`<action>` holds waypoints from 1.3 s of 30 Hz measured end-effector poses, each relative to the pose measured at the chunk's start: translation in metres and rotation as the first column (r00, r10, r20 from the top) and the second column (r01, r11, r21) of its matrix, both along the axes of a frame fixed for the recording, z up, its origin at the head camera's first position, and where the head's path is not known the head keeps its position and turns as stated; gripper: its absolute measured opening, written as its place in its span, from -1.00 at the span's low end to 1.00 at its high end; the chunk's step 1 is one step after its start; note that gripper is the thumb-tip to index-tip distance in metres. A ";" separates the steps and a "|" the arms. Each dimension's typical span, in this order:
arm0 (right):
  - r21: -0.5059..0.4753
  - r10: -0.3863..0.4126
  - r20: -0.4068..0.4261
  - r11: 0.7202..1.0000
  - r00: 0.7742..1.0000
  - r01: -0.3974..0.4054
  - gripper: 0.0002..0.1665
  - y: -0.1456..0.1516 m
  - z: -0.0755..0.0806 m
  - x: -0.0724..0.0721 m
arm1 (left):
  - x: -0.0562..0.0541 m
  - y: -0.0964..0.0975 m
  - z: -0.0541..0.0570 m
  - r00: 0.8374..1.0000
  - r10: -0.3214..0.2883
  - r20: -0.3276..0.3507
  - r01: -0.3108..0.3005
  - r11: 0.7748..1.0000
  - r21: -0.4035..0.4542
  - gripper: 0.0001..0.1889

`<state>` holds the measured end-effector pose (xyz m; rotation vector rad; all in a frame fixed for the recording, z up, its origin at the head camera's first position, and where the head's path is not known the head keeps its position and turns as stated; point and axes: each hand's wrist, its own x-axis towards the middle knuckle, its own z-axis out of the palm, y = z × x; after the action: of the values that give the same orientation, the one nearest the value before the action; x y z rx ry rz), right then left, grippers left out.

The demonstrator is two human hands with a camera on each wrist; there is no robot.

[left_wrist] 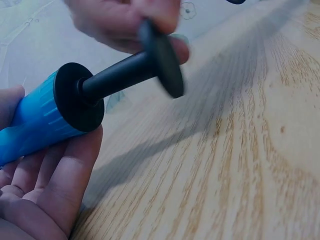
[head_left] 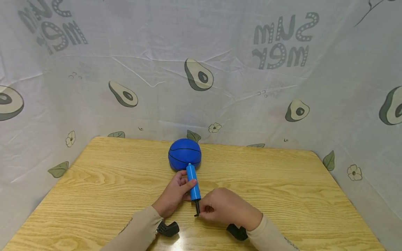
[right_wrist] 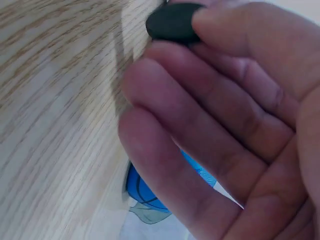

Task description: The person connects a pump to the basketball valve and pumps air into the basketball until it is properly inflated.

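Observation:
A blue hand pump points away from me, its tip overlapping the lower edge of a blue ball with black basketball lines. Whether the tip touches the ball or stands in front of it, I cannot tell. My left hand grips the pump's barrel, thumb on top and fingers beneath. The black plunger rod is drawn partly out of the barrel. With thumb and fingers, my right hand pinches the edge of the black disc-like handle at the rod's end.
A wood-grain table lies under everything. Behind it and at both sides hangs a pale curtain printed with avocados. Black wrist-worn devices sit beside both sleeves.

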<state>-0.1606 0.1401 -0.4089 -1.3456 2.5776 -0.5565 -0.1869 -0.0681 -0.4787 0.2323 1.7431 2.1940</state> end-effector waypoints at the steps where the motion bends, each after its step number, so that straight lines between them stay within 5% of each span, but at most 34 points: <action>1: -0.011 -0.014 -0.005 1.000 1.000 0.014 -0.80 0.000 0.000 0.000 | 0.000 0.000 0.000 1.000 -0.002 0.001 0.002 1.000 0.000 -0.40; 17: -0.046 0.004 -0.021 0.999 1.000 -0.004 -0.84 0.002 0.001 -0.002 | 0.000 0.000 -0.001 1.000 -0.028 -0.004 0.028 1.000 0.009 -0.43; 28: -0.019 0.154 0.071 0.988 0.986 -0.153 -0.81 0.001 0.002 0.001 | 0.001 -0.001 0.000 0.999 -0.032 -0.011 0.032 0.999 0.016 -0.44; 39: -0.021 0.289 0.165 0.957 0.943 -0.290 -0.81 -0.004 0.000 0.008 | 0.000 -0.002 0.000 1.000 0.000 0.012 -0.001 0.999 0.046 -0.41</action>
<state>-0.1527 0.1359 -0.4085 -1.5673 2.1948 -0.5832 -0.1872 -0.0704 -0.4785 0.2298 1.6886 2.2325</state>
